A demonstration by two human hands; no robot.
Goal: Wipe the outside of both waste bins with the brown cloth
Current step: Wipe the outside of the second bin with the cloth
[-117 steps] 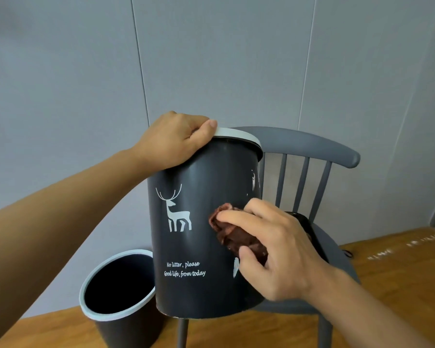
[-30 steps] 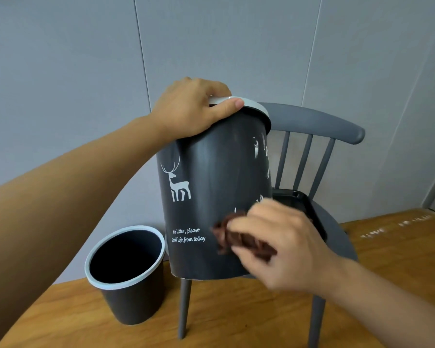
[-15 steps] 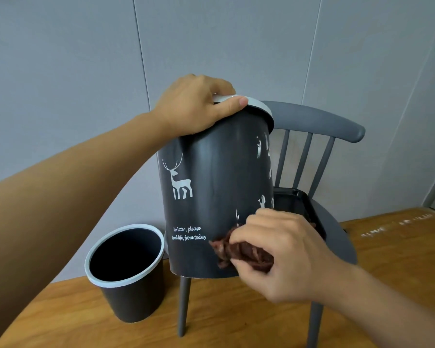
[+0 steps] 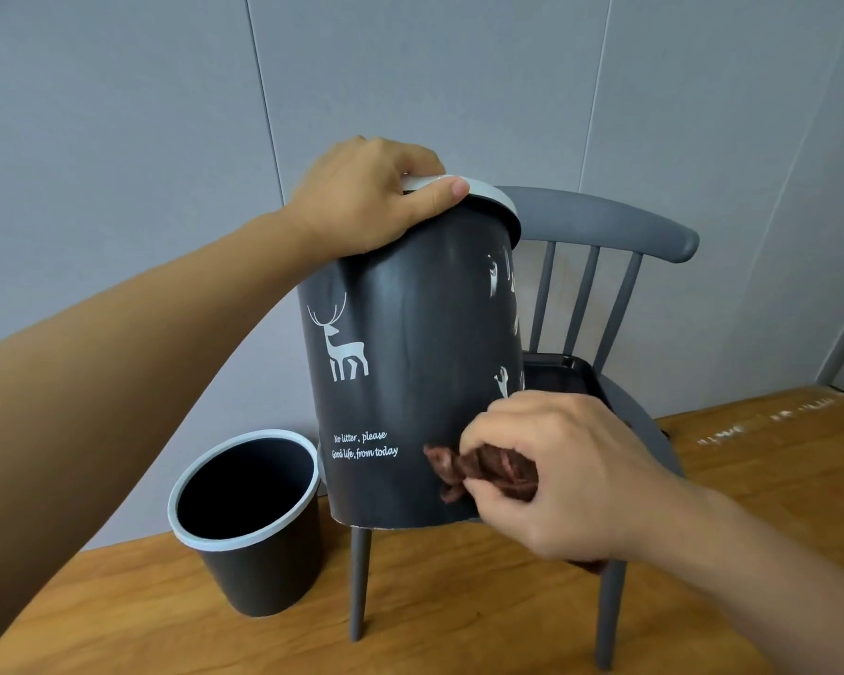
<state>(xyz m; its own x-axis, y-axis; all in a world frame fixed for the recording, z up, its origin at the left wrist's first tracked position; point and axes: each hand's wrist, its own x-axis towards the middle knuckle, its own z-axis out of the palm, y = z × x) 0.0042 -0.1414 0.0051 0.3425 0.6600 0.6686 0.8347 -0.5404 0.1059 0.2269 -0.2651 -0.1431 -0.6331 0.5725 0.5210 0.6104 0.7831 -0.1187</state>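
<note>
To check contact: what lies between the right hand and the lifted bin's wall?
In the head view, the brown cloth, bunched under the right hand, against the deer-print bin.

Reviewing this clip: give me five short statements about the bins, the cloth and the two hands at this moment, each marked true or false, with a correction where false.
1. The left hand grips the rim of the deer-print bin. True.
2. The brown cloth is pressed against the upper part of that bin. False: it is against the lower part, near the base.
3. The right hand holds the cloth. True.
4. The second bin lies on its side. False: it stands upright on the wooden floor, opening up.
5. The grey chair carries a dark tray on its seat. True.
</note>
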